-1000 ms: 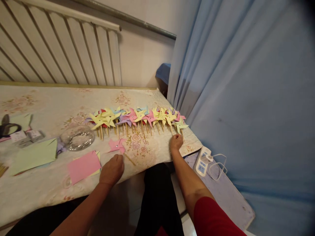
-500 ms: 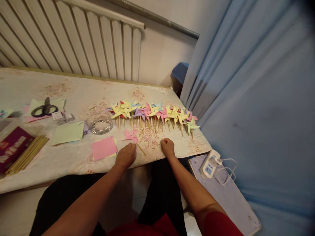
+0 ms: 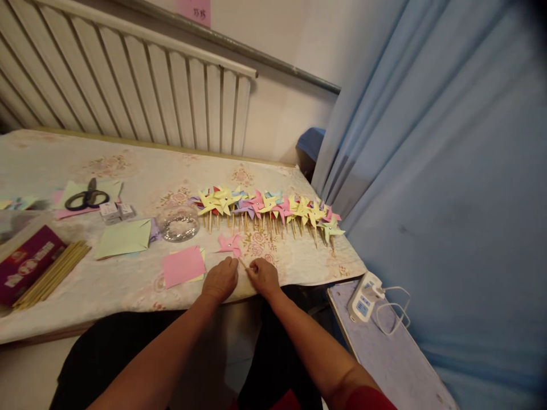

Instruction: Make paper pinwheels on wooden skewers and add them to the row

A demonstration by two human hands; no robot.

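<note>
Currently pinches the lower end of a thin stick (image 3: 242,262) with the right hand (image 3: 264,277), thumb and fingers narrowed around it. Curls the fingers of the left hand (image 3: 221,279) inward, close to the stick's upper end; cannot tell whether with anything in the grip. Just beyond both hands, flat on the flower-patterned worktop (image 3: 145,173): the pink pinwheel (image 3: 231,245) belonging to that stick, nearer to the left hand than to the right.

To the left of the pinwheel, a round clear container (image 3: 178,224) with many small silvery pieces inside, details too small to tell. Farther left, two small pale boxes (image 3: 116,213), contents hidden. Near the left edge of the view, a purple package (image 3: 29,265) with a bundle of sticks (image 3: 53,275) along its side.

Nearer the left hand, pink paper (image 3: 183,266) over yellowish sheets; beyond that, green paper (image 3: 123,239) and black scissors (image 3: 88,198) on more sheets. Past the pink pinwheel, a long crowded row of pinwheels (image 3: 270,205) in yellow, pink, purple, blue and green. Off the worktop's right end, a white power strip (image 3: 364,297) with a looped cable (image 3: 400,324), beside a blue curtain (image 3: 444,188).
</note>
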